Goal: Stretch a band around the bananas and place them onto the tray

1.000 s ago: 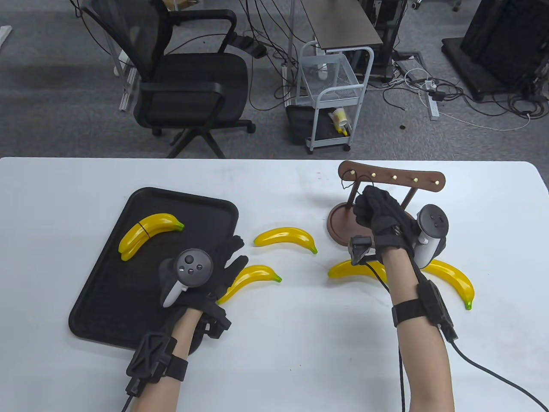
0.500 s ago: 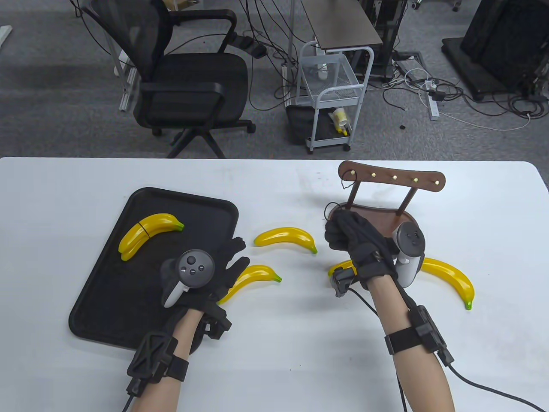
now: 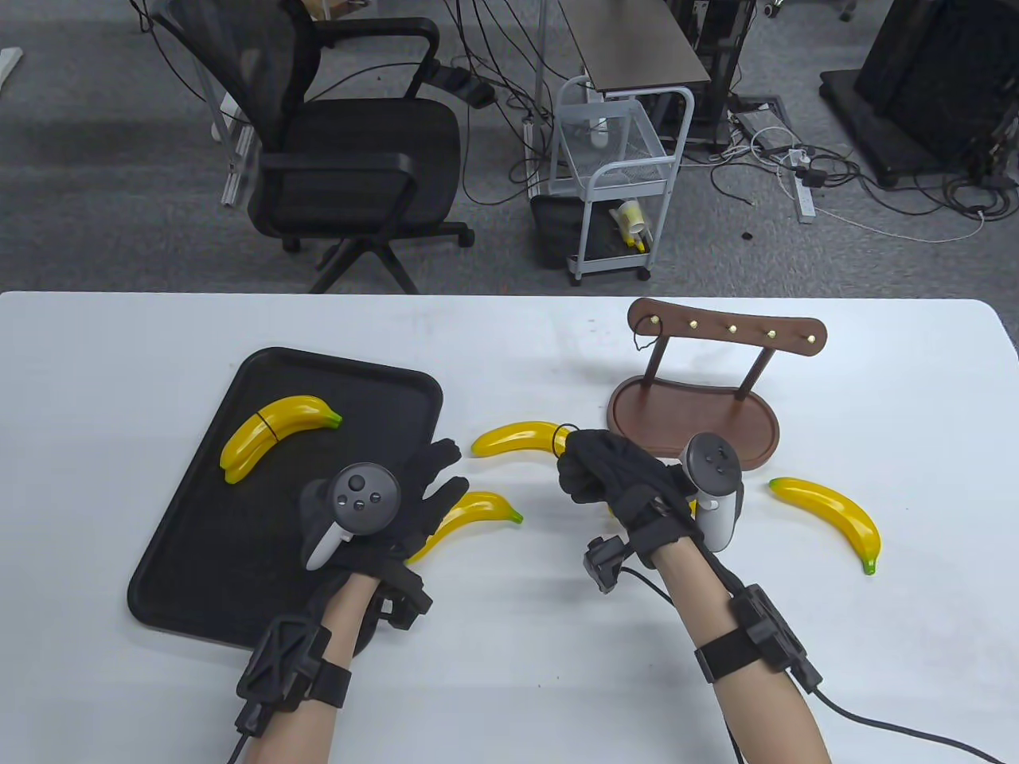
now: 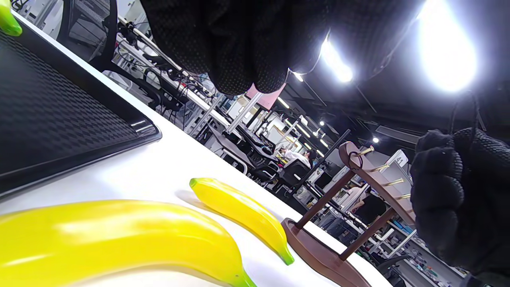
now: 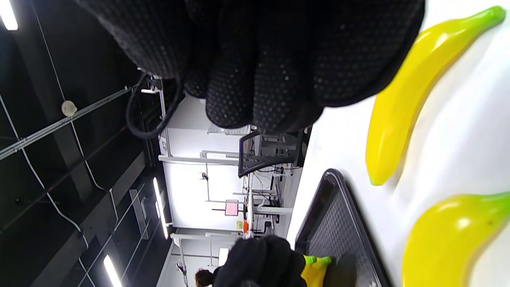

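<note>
One white table (image 3: 509,637) carries everything. Black tray (image 3: 199,557) at its left holds two bananas bound by a dark band (image 3: 269,426). Right of tray: wooden hook stand (image 3: 692,414), one more loop on its hook. Four loose bananas; one (image 3: 513,438) right of tray, just beside right hand (image 3: 605,477). That hand is fisted, pinching a thin black band (image 3: 562,434) above its knuckles. Left hand (image 3: 422,493), fingers spread and relaxed, rests on another banana (image 3: 478,513) at tray's right edge. A fourth banana is mostly hidden under the right hand. "41" tag, background, left wrist view.
</note>
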Tool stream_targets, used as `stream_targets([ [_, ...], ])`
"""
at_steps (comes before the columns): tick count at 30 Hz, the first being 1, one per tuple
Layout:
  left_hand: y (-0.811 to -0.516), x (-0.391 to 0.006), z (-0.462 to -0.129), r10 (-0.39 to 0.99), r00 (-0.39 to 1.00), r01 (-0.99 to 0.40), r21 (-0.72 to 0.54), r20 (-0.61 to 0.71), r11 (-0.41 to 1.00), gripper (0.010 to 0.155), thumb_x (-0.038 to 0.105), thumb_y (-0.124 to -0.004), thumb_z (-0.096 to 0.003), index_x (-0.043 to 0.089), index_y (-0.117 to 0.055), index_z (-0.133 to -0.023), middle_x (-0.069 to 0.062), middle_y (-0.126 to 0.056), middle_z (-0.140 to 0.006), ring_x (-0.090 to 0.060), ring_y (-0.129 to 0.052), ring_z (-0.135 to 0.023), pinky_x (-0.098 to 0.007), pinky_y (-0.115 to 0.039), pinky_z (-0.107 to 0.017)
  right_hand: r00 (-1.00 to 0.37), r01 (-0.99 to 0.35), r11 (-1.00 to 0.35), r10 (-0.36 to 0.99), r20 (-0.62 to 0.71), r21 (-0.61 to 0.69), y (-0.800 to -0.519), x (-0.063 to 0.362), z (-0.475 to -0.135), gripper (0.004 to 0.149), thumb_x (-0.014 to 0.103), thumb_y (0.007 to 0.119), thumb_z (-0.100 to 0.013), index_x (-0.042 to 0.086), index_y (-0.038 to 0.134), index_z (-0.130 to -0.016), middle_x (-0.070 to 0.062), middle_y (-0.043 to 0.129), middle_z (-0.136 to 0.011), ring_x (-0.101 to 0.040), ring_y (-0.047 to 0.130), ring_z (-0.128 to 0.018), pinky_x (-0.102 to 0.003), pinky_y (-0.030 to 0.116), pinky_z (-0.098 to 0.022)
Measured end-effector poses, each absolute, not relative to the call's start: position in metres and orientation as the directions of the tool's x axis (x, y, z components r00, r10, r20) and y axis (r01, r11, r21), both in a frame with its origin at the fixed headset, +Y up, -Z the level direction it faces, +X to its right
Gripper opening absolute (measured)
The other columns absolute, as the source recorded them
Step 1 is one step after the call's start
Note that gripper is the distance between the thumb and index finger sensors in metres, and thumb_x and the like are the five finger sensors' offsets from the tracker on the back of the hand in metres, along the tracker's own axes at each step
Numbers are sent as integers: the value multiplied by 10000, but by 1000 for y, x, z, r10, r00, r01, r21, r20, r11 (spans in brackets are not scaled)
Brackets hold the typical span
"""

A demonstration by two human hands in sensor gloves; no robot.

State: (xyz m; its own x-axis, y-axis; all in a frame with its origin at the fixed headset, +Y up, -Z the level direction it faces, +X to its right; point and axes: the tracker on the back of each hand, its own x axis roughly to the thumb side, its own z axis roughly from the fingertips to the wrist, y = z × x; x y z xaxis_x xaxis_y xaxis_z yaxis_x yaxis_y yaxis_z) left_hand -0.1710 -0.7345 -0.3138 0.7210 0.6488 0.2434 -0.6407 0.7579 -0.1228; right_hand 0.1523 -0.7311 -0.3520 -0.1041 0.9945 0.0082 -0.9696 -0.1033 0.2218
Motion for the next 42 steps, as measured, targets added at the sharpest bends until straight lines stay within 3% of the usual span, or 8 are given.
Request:
stream_targets([
  [23, -736, -157, -311, 697, 651, -668, -208, 301, 714, 661, 593, -720, -550, 297, -540, -1114, 10, -647, -1193, -298, -729, -1092, -493, -587, -834, -189, -878, -197, 980, 61, 436, -739, 101, -338, 374, 336, 732, -588, 91, 824, -855, -100, 959, -730, -305, 995, -565, -482, 833, -407],
  [42, -735, -150, -308, 695, 635, -659, -233, 339, 715, 727, 641, -723, -487, 305, -549, -1107, 15, -658, -1188, -286, -738, -1089, -488, -592, -834, -257, -810, -255, 964, 71, 528, -749, 86, -333, 369, 328, 743, -584, 82, 844, -840, -107, 972, -710, -309, 1003, -546, -486, 836, -393],
])
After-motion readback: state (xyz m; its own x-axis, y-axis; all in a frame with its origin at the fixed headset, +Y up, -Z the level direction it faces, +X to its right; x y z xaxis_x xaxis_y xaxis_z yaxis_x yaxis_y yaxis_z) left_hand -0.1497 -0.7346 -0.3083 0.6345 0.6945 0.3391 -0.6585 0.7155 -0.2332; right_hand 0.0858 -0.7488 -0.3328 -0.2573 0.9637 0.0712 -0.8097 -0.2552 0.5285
